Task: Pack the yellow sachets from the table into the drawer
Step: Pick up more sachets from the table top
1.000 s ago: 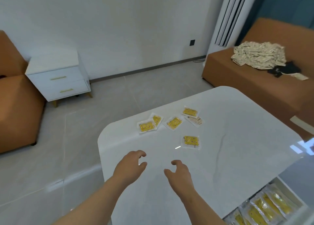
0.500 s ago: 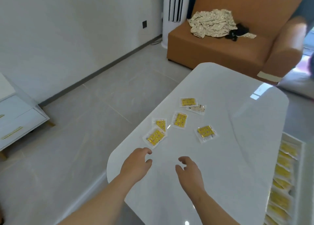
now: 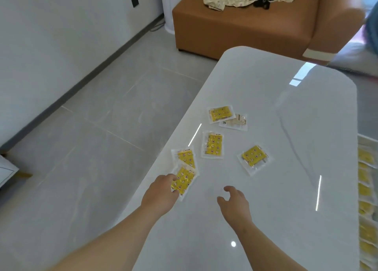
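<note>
Several yellow sachets in clear wrappers lie on the white table (image 3: 276, 219). My left hand (image 3: 160, 194) pinches the lower corner of the nearest sachet (image 3: 185, 179) at the table's left edge. That sachet overlaps a second one (image 3: 186, 157). Further sachets lie beyond: one in the middle (image 3: 213, 144), one to the right (image 3: 254, 156), one farthest away (image 3: 221, 113) beside a pale sachet (image 3: 235, 122). My right hand (image 3: 235, 204) hovers over the table with loosely curled fingers, holding nothing. The open drawer (image 3: 367, 188) at the right edge holds rows of yellow sachets.
An orange sofa (image 3: 235, 25) with crumpled cloth stands beyond the table's far end. A white tower unit (image 3: 169, 8) stands by the wall. Grey tiled floor (image 3: 102, 127) lies to the left of the table; a white cabinet corner (image 3: 6, 172) shows at far left.
The view swung right and closer to the table. My left hand reached forward and took hold of the nearest sachet. My right hand stayed hovering with nothing in it.
</note>
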The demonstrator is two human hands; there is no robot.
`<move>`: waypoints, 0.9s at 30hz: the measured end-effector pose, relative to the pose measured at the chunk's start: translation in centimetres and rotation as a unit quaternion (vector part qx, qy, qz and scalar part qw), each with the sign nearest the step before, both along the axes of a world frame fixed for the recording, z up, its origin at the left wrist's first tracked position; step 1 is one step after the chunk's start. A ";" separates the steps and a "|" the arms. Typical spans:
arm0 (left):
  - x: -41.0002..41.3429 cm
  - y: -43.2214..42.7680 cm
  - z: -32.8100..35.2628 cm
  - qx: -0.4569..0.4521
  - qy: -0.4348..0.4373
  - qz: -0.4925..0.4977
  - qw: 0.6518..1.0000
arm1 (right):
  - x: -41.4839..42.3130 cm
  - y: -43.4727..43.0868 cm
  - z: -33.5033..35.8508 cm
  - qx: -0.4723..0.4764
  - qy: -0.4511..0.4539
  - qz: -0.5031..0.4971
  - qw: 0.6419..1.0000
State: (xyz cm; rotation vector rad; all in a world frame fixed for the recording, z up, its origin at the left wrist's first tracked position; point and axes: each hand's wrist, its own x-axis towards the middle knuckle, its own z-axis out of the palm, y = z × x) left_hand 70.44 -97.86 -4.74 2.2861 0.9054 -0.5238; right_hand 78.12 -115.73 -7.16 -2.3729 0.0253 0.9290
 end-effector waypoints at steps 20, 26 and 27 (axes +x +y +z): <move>13.2 3.5 -15.1 0.081 0.024 -0.105 0.991 | 18.1 3.6 -14.0 -0.132 -0.155 -0.014 0.979; 15.6 4.6 -15.1 -0.041 -0.050 0.060 0.996 | 17.9 4.9 -14.2 -0.030 -0.188 -0.041 0.981; 15.5 4.8 -14.9 -0.060 -0.058 0.100 0.992 | 18.0 4.8 -13.9 -0.016 -0.171 -0.090 0.981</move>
